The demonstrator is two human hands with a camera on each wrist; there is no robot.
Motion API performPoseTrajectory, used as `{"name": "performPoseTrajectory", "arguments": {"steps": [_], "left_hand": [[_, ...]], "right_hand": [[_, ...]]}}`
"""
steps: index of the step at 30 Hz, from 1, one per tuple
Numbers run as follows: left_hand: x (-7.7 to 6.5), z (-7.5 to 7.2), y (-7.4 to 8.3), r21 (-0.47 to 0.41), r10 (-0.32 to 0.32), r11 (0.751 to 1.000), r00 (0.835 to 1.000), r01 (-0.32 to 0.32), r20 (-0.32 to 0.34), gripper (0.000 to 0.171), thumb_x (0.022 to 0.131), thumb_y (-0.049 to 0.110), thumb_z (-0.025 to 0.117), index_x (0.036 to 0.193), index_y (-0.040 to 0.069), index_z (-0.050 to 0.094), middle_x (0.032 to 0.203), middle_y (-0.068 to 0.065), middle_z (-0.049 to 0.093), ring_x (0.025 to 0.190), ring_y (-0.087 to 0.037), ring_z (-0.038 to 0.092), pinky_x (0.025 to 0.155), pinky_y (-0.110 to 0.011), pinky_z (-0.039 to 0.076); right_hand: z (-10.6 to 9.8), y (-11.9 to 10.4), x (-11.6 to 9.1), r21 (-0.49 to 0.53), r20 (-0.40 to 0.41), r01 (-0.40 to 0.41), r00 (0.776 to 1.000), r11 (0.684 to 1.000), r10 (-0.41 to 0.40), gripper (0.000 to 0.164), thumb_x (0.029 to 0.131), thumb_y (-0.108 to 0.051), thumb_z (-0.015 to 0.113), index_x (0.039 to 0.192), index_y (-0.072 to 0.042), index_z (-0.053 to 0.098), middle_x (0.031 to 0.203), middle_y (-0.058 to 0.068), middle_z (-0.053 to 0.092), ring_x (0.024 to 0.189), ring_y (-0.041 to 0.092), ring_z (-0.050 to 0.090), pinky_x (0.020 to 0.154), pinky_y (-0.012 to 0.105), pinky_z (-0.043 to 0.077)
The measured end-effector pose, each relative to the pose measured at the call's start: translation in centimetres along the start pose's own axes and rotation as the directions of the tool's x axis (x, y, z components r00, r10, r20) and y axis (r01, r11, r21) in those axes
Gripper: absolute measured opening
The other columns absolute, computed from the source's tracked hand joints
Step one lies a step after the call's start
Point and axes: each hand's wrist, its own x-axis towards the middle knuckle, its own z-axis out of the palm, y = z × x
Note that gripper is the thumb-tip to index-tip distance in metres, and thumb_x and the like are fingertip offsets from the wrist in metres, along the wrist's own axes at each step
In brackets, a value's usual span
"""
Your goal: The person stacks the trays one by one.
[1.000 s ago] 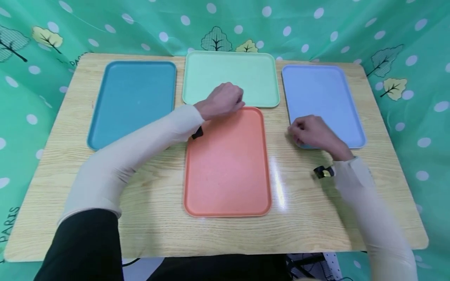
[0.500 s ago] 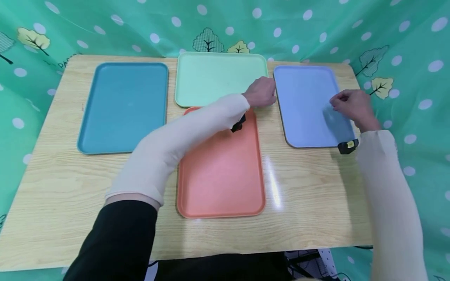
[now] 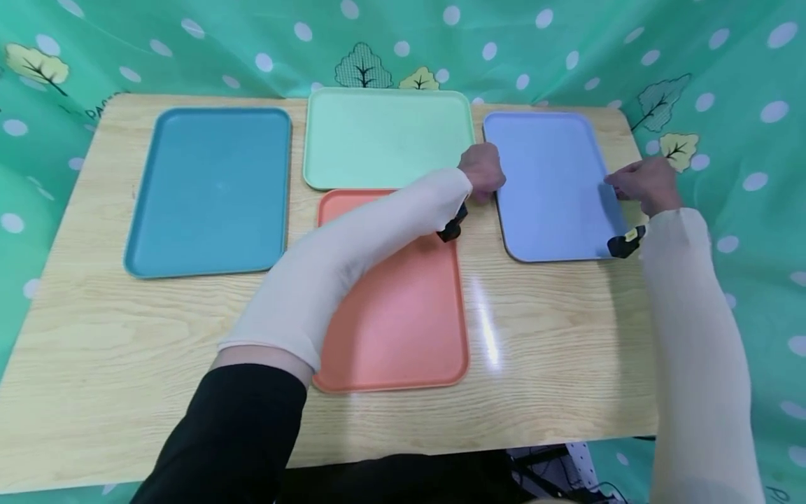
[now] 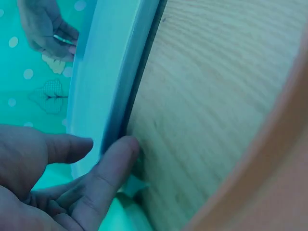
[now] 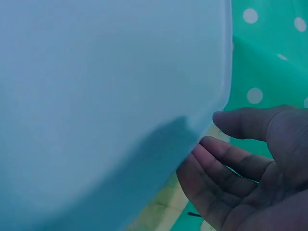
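Since one second before, the left hand [image 3: 483,171] had moved to the left side, and the right hand [image 3: 648,182] to the right side, of the smooth periwinkle-blue rectangular tray [image 3: 548,189]. I saw each thumb standing apart from its fingers, nothing pinched. The tray lay on the light wood-grain table [image 3: 541,357], before green dotted cloth [image 3: 535,42]; open wood stretched from its near edge.
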Motion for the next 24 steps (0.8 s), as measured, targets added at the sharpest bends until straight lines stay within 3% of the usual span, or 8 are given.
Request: {"name": "performPoseTrajectory", "arguments": {"steps": [10,16,20,24], "left_hand": [[0.5,0.9,0.6,-0.160,-0.147,0.977,0.989,0.140,-0.030,0.015,0.089,0.006,0.062,0.080,0.012,0.051,0.070,0.000,0.058,0.055,-0.008,0.064,0.050,-0.017,0.054],[0.3,0.9,0.7,-0.209,-0.158,0.967,0.987,0.149,-0.027,0.012,0.091,0.007,0.061,0.084,0.012,0.054,0.070,0.000,0.062,0.060,-0.009,0.070,0.056,-0.018,0.057],[0.3,0.9,0.5,-0.237,-0.160,0.959,0.987,0.157,0.007,0.006,0.092,0.009,0.060,0.089,0.011,0.056,0.070,0.000,0.065,0.061,-0.009,0.071,0.059,-0.019,0.058],[0.2,0.6,0.0,-0.259,-0.156,0.952,0.987,0.162,0.041,0.006,0.093,0.012,0.057,0.098,0.010,0.057,0.069,0.000,0.067,0.062,-0.009,0.072,0.061,-0.019,0.058]], "right_hand": [[-0.1,0.9,2.0,0.136,0.071,-0.158,0.986,0.978,0.149,0.039,0.093,-0.025,0.065,0.124,-0.003,0.059,0.058,-0.013,0.062,0.058,0.002,0.065,0.061,0.023,0.056],[-0.4,1.5,2.7,0.143,0.108,-0.170,0.982,0.975,0.156,0.023,0.095,-0.021,0.064,0.111,-0.005,0.060,0.063,-0.010,0.061,0.060,0.005,0.065,0.064,0.027,0.058],[-0.4,1.8,2.7,0.149,0.134,-0.163,0.980,0.975,0.144,0.015,0.096,-0.020,0.062,0.106,-0.007,0.063,0.066,-0.009,0.062,0.063,0.007,0.066,0.064,0.027,0.055],[-0.2,1.8,2.4,0.127,0.143,-0.149,0.981,0.981,0.131,0.023,0.098,-0.021,0.059,0.116,-0.008,0.065,0.069,-0.009,0.062,0.065,0.007,0.065,0.074,0.030,0.053]]}}
